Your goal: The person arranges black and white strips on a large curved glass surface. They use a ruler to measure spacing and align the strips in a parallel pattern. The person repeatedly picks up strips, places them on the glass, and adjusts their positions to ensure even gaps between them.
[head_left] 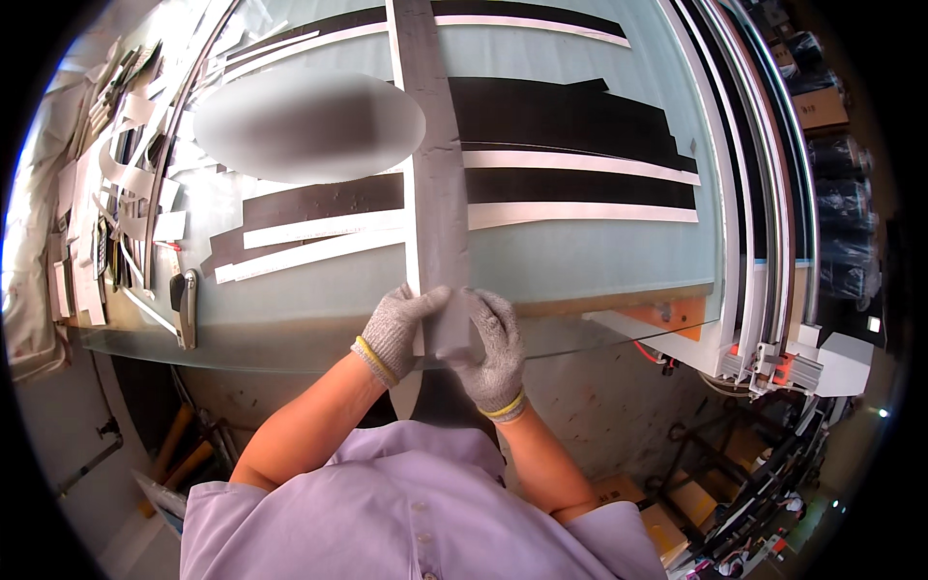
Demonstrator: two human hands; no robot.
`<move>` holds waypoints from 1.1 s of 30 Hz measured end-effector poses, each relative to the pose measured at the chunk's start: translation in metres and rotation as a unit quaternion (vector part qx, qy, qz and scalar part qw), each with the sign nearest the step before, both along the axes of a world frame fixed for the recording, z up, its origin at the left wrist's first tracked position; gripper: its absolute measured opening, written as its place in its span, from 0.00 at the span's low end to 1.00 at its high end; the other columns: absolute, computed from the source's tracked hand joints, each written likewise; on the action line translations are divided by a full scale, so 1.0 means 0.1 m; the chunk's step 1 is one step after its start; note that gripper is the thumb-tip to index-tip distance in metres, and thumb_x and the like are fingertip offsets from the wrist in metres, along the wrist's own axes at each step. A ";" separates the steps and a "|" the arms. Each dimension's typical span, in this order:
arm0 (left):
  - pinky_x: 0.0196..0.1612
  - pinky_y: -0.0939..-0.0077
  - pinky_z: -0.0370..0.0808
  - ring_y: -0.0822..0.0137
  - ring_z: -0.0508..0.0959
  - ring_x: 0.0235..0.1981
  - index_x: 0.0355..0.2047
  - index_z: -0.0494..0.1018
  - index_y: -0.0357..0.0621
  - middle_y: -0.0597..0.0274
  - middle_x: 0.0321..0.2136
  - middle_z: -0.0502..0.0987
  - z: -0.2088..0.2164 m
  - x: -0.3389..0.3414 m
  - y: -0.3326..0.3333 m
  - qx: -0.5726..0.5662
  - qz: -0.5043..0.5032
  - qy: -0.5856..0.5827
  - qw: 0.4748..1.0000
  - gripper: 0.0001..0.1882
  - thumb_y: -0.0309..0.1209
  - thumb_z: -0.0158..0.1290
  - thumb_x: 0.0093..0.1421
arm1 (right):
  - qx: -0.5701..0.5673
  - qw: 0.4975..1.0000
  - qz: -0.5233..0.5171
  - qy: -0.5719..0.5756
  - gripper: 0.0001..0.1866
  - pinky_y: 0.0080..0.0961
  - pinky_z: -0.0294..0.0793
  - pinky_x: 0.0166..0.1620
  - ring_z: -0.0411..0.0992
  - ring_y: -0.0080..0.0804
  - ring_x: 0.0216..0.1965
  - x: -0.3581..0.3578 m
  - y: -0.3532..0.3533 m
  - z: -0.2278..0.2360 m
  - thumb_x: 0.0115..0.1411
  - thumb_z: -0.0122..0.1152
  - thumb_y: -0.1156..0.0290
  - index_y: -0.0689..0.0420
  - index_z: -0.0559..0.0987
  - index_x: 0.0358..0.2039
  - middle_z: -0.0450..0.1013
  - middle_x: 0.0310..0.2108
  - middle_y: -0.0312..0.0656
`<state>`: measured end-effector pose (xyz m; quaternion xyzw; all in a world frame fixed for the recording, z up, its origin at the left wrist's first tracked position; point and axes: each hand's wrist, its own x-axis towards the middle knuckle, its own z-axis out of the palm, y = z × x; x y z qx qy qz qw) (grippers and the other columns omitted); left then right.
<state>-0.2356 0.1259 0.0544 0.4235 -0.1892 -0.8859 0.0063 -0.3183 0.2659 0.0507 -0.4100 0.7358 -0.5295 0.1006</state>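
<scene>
Head view: a left hand (394, 324) and a right hand (495, 348), both in grey knit gloves with yellow-trimmed cuffs, are clamped on opposite sides of the near end of a long, flat grey strip (445, 213) with a white left border, at the front edge of a pale, glassy table (599, 261). Even pressure from both hands should keep it flat and untwisted. Its long axis points away from the person, leaning slightly left, crossing black-and-white flat strips (570, 114); its far end reaches the top edge of view.
</scene>
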 end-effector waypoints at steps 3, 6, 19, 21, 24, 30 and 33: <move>0.43 0.71 0.83 0.68 0.82 0.39 0.51 0.73 0.41 0.60 0.40 0.80 -0.02 0.07 0.02 0.017 0.008 0.052 0.998 0.16 0.32 0.59 0.66 | -0.003 1.000 0.010 0.019 0.37 0.41 0.76 0.55 0.73 0.48 0.53 -0.02 -0.07 0.08 0.54 0.75 0.46 0.63 0.79 0.54 0.72 0.53 0.51; 0.53 0.63 0.81 0.62 0.80 0.50 0.57 0.68 0.38 0.55 0.49 0.78 -0.06 0.12 -0.01 0.008 -0.016 0.069 0.997 0.26 0.36 0.61 0.64 | -0.014 0.999 0.009 0.032 0.36 0.40 0.76 0.54 0.73 0.47 0.52 -0.03 -0.12 0.13 0.52 0.77 0.46 0.60 0.81 0.53 0.71 0.53 0.50; 0.55 0.66 0.80 0.62 0.81 0.49 0.60 0.67 0.37 0.56 0.49 0.78 0.06 0.13 0.00 0.013 -0.015 0.069 0.997 0.26 0.33 0.60 0.64 | 0.030 0.991 0.001 0.130 0.37 0.42 0.75 0.57 0.72 0.48 0.54 -0.08 -0.15 0.26 0.43 0.81 0.46 0.56 0.83 0.49 0.71 0.55 0.50; 0.54 0.66 0.80 0.62 0.81 0.49 0.60 0.67 0.37 0.56 0.49 0.78 0.06 0.13 0.00 0.014 -0.012 0.070 0.997 0.26 0.33 0.59 0.65 | 0.030 0.991 0.002 0.129 0.37 0.42 0.74 0.57 0.72 0.47 0.55 -0.08 -0.15 0.28 0.43 0.81 0.46 0.56 0.83 0.49 0.71 0.55 0.50; 0.54 0.66 0.80 0.63 0.81 0.49 0.60 0.66 0.37 0.55 0.49 0.78 0.11 0.11 0.01 0.007 -0.012 0.048 0.999 0.25 0.32 0.59 0.65 | 0.022 0.993 -0.001 0.115 0.33 0.43 0.70 0.58 0.71 0.48 0.55 -0.07 -0.15 0.25 0.46 0.79 0.46 0.54 0.83 0.48 0.71 0.55 0.49; 0.52 0.66 0.80 0.63 0.81 0.48 0.59 0.67 0.36 0.55 0.48 0.78 0.03 0.12 0.04 -0.010 -0.007 0.038 0.999 0.25 0.31 0.58 0.65 | 0.030 0.994 0.003 0.109 0.32 0.44 0.69 0.58 0.71 0.49 0.55 -0.08 -0.13 0.27 0.47 0.78 0.47 0.54 0.83 0.48 0.71 0.56 0.49; 0.52 0.67 0.80 0.63 0.81 0.47 0.59 0.67 0.35 0.55 0.48 0.78 -0.01 0.13 0.07 -0.013 0.000 0.042 0.999 0.24 0.30 0.59 0.65 | 0.036 0.993 0.005 0.109 0.32 0.45 0.69 0.58 0.71 0.50 0.55 -0.08 -0.12 0.27 0.47 0.79 0.48 0.54 0.83 0.47 0.71 0.55 0.50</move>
